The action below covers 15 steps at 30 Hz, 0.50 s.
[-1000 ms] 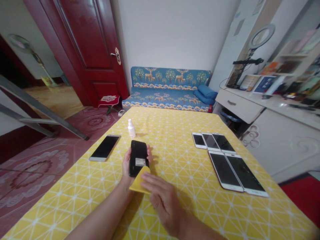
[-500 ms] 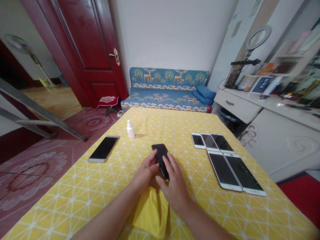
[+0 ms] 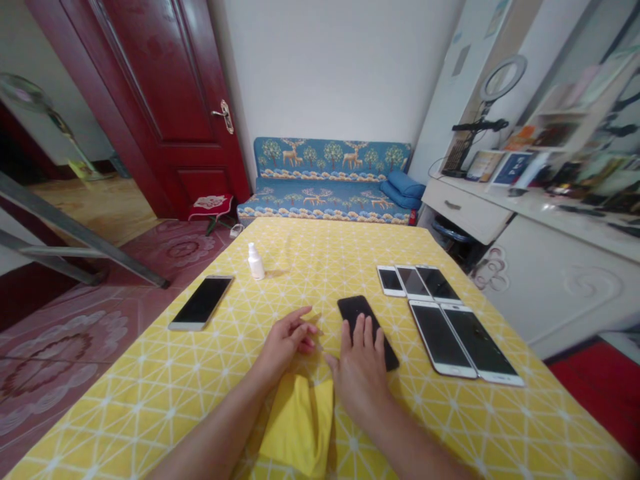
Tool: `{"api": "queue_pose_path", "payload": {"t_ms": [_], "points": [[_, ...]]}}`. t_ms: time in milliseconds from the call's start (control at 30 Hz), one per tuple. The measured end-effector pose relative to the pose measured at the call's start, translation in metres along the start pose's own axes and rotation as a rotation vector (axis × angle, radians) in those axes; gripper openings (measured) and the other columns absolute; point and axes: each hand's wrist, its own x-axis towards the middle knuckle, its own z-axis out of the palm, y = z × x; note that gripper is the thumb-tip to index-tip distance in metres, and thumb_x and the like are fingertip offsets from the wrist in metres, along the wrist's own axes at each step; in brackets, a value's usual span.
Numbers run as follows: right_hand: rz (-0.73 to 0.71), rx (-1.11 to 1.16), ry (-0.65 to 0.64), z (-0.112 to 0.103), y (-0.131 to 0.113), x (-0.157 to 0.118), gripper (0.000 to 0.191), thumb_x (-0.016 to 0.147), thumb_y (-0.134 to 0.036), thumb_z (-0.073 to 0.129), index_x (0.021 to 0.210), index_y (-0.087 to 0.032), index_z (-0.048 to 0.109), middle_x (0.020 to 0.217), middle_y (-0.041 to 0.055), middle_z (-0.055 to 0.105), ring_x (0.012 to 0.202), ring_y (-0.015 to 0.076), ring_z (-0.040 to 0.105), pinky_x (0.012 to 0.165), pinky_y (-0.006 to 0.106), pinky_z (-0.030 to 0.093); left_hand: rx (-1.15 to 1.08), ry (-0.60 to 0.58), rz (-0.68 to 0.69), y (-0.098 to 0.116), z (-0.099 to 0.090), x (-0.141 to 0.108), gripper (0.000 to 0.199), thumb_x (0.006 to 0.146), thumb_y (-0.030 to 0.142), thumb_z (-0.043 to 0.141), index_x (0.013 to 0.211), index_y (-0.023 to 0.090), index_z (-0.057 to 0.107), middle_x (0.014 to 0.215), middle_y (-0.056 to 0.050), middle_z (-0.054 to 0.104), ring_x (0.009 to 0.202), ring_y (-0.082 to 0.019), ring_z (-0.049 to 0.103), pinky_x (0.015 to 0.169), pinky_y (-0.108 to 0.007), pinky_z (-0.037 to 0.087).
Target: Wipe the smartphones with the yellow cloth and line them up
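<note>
A black smartphone [image 3: 356, 307] lies on the yellow patterned tablecloth [image 3: 320, 253], a little right of centre. Across its lower part rests my right hand [image 3: 364, 363], palm down with the fingers stretched out, covering some of the screen. My left hand [image 3: 287, 341] hovers to the left of that phone, apart from it, holding nothing, its fingers loosely curved and spread. Between my forearms sits a folded yellow cloth [image 3: 299, 427], close to the table's near side.
Several white-framed phones [image 3: 443, 337] lie in two rows at the right. To the left are another phone [image 3: 203, 302] and a white spray bottle [image 3: 256, 263]. Beyond the table stands a blue sofa [image 3: 325, 193]; a white cabinet [image 3: 570, 260] is on the right.
The black smartphone has moved right, onto the cloth beside the white-framed phones, with my right hand on it. My left hand has let go of it. The view has shifted slightly.
</note>
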Motion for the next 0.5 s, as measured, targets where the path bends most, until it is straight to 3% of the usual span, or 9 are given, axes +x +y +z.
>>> {"api": "queue_pose_path", "payload": {"t_ms": [133, 233, 400, 500], "points": [[0.162, -0.005, 0.037, -0.001, 0.006, 0.001, 0.062, 0.079, -0.037, 0.06, 0.132, -0.004, 0.052, 0.149, 0.0269, 0.026, 0.14, 0.0449, 0.016, 0.107, 0.066, 0.015, 0.011, -0.026, 0.013, -0.002, 0.0, 0.001, 0.046, 0.07, 0.023, 0.073, 0.113, 0.01, 0.063, 0.079, -0.007, 0.069, 0.057, -0.012, 0.062, 0.055, -0.025, 0.052], [0.176, -0.027, -0.003, -0.011, 0.006, 0.006, 0.063, 0.079, -0.034, 0.059, 0.133, -0.002, 0.05, 0.151, 0.0273, 0.022, 0.141, 0.0444, 0.012, 0.108, 0.066, 0.014, 0.026, -0.036, 0.017, -0.004, 0.001, 0.002, 0.043, 0.07, 0.023, 0.073, 0.11, 0.01, 0.065, 0.079, -0.007, 0.069, 0.057, -0.013, 0.062, 0.056, -0.025, 0.052], [-0.134, -0.07, -0.16, -0.035, 0.023, 0.025, 0.054, 0.084, -0.043, 0.056, 0.133, -0.021, 0.053, 0.154, 0.0075, 0.028, 0.144, 0.0384, 0.003, 0.109, 0.067, -0.002, 0.072, -0.05, 0.034, -0.004, 0.001, 0.001, 0.042, 0.071, 0.028, 0.072, 0.109, 0.011, 0.066, 0.082, -0.008, 0.069, 0.06, -0.013, 0.062, 0.058, -0.026, 0.051], [-0.217, -0.065, -0.275, -0.037, 0.037, 0.032, 0.061, 0.088, -0.05, 0.049, 0.141, -0.022, 0.043, 0.154, 0.0038, 0.027, 0.145, 0.0349, 0.005, 0.111, 0.064, 0.002, 0.115, -0.061, 0.036, -0.004, 0.001, 0.0, 0.041, 0.072, 0.03, 0.071, 0.108, 0.011, 0.066, 0.082, -0.008, 0.069, 0.061, -0.013, 0.061, 0.059, -0.026, 0.051]]}}
